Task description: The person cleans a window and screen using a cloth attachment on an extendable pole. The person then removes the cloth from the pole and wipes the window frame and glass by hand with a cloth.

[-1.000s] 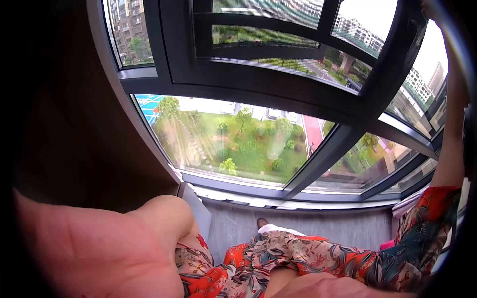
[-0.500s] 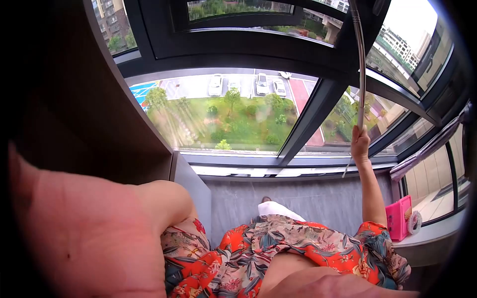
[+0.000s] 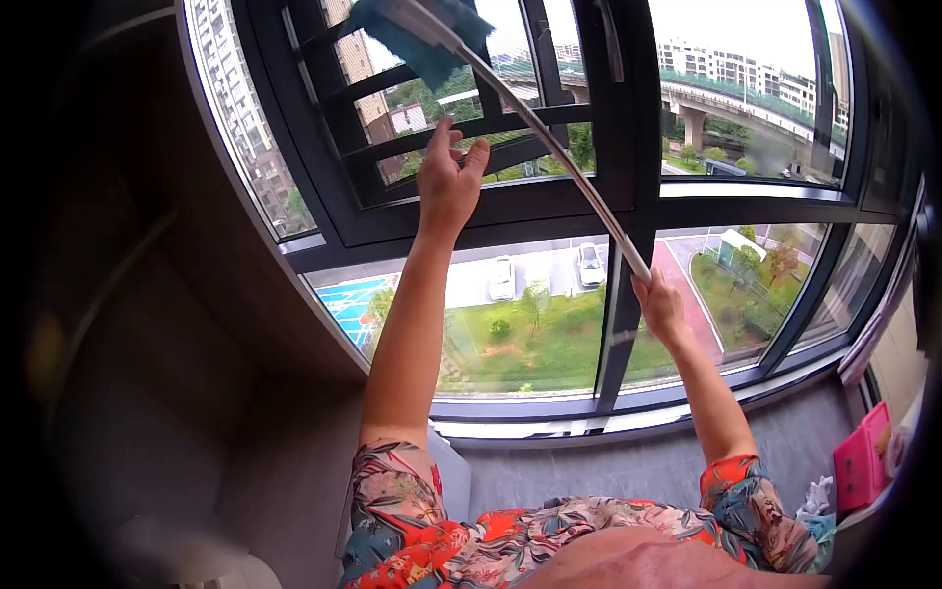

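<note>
Wrapped tight, my right hand (image 3: 660, 306) holds the low end of the long shiny pole (image 3: 559, 152). My left hand (image 3: 451, 187) is up, with its fingers apart and nothing in it. It is under the fuzzy blue-green mop head (image 3: 422, 44) and apart from the pole. I can't tell if it touches the window (image 3: 510, 231). The pole leans up to the left, and the mop head is at its top, in front of the dark window bars. Low on my right is a pink box (image 3: 861, 459), with crumpled cloth (image 3: 816, 501) near it.
</note>
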Demonstrator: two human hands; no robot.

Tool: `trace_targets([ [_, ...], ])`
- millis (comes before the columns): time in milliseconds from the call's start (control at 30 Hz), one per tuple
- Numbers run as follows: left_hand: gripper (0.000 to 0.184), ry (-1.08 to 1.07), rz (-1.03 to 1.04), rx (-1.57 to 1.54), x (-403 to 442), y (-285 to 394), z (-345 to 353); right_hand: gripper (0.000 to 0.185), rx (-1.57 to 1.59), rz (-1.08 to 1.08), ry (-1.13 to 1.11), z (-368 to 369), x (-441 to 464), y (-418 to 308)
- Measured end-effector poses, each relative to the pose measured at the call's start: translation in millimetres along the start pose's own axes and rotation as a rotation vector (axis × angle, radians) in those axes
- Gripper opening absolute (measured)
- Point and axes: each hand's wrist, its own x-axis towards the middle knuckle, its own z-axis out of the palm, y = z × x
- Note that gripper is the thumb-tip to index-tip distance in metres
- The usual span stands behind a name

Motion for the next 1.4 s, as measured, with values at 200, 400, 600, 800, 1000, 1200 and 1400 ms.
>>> trace_targets([
  [200, 0.045, -0.195, -0.486, -0.739, -7, -11, 156, 0.027, 0.0, 0.15, -0.097, -13, -135, 92],
  [400, 0.03, -0.062, -0.372, -0.576, 1, 56, 204, 0.026, 0.344, 0.241, -0.201, 4, -160, 98],
  [600, 0.027, -0.053, -0.176, -0.413, 117, 57, 177, 0.03, 0.593, 0.15, -0.194, 21, -64, 32],
  [800, 0.031, 0.099, -0.084, -0.336, 14, 27, 200, 0.027, 0.53, 0.316, -0.385, 47, -128, 74],
  [1000, 0.021, -0.058, -0.328, -0.466, -86, 3, 203, 0.027, 0.58, 0.39, -0.465, 65, -221, 102],
  [1200, 0.021, 0.026, -0.124, -0.292, -46, -19, 199, 0.028, 0.602, 0.31, -0.385, 89, -181, 88],
  [1400, 0.023, 0.281, 0.083, -0.186, 115, -61, 136, 0.027, 0.537, 0.165, -0.395, 122, -32, 15],
])
